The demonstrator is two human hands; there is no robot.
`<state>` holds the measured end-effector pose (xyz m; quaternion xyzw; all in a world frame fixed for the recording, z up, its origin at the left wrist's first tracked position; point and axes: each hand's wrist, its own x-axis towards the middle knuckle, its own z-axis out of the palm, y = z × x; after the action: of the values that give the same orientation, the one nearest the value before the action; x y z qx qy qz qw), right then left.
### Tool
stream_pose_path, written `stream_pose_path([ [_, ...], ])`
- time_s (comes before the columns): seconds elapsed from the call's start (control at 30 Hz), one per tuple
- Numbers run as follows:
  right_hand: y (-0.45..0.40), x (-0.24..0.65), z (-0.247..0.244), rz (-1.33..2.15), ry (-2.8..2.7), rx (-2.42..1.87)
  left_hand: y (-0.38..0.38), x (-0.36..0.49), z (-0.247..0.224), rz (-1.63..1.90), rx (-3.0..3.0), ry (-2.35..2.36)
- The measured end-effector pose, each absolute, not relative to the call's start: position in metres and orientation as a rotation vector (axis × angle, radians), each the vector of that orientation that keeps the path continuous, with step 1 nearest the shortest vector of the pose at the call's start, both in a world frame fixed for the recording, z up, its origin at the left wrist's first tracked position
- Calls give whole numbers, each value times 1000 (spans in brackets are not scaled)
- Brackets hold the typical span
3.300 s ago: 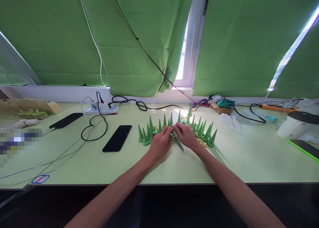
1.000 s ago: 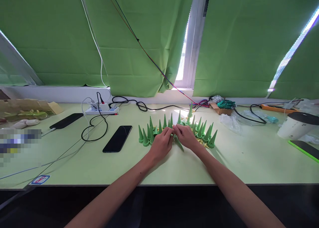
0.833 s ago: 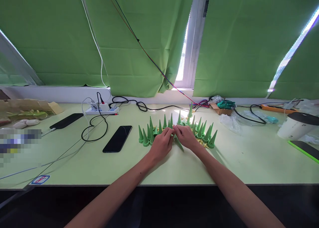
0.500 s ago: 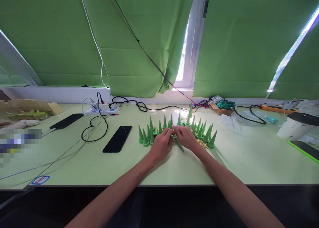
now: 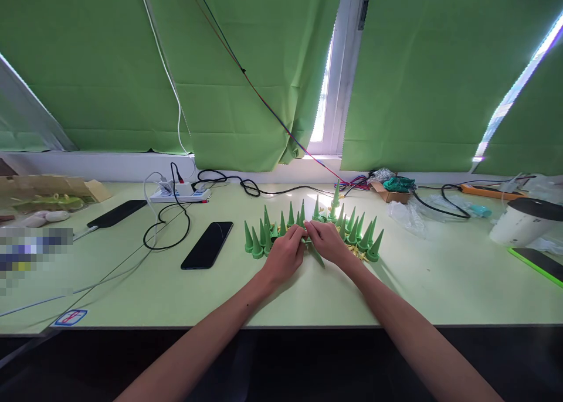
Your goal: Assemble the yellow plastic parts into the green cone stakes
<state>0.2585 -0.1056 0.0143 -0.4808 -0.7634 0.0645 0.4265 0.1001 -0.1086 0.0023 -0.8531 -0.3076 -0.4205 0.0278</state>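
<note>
My left hand [image 5: 287, 251] and my right hand [image 5: 326, 239] meet above the middle of the table, fingers closed and fingertips together. From between them a green plastic cone [image 5: 316, 255] points down toward me, its wide end at the fingertips of my left hand. What the right fingers pinch is too small and covered to make out. Several upright green cones with round bases stand around both hands, among them one cone [image 5: 248, 237] at the left and another cone [image 5: 375, 247] at the right. Small yellowish pieces [image 5: 357, 252] lie among the right-hand cones.
A black phone [image 5: 206, 245] lies left of the cones, with a second phone [image 5: 116, 214] farther left. Behind are a power strip [image 5: 180, 194] and black cables. On the right are a small cardboard box [image 5: 391, 196], clear plastic bags [image 5: 407, 215] and a lidded cup [image 5: 523, 223].
</note>
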Motion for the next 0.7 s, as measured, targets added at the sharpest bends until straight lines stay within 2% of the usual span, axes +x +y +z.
stream_pose_path([
  [0.7,-106,258,15,167,-1912,-1244,-110,100,2,-1272,-2657,-940],
])
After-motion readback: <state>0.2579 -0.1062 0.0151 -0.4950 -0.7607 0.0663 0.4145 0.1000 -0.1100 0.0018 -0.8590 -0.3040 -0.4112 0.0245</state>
